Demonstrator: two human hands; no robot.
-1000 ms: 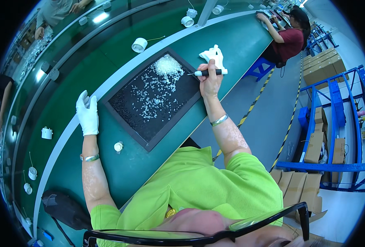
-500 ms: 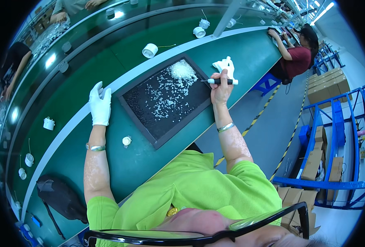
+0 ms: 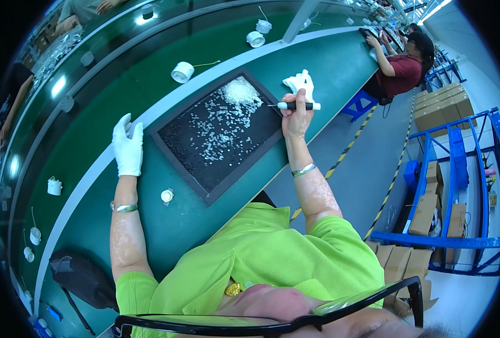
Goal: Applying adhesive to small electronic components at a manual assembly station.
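My right hand [image 3: 296, 119], bare, is closed round a black-and-white pen-shaped tool [image 3: 298, 106] with a thin tip pointing left. That tip hovers over the right rim of a black tray [image 3: 210, 194]. Inside the tray lie many small translucent pieces [image 3: 221, 127], heaped in a pale pile [image 3: 240, 92] at the far corner. Dark grains [image 3: 174, 138] cover its left side. My left hand [image 3: 127, 147], in a white glove, is empty with fingers apart at the belt's edge. A small round white part [image 3: 167, 195] sits on the green table between left forearm and tray.
A crumpled white glove [image 3: 300, 83] lies beyond my right hand. Round white housings [image 3: 182, 72] with wires are on the green belt [image 3: 109, 90]. A black bag [image 3: 81, 279] rests at lower left. A seated person [image 3: 405, 67] works at far right, near blue racks [image 3: 430, 239].
The white housings have travelled left along the belt. The whole view has shifted slightly. My right hand keeps the pen-shaped tool, and my left hand stays by the belt's edge.
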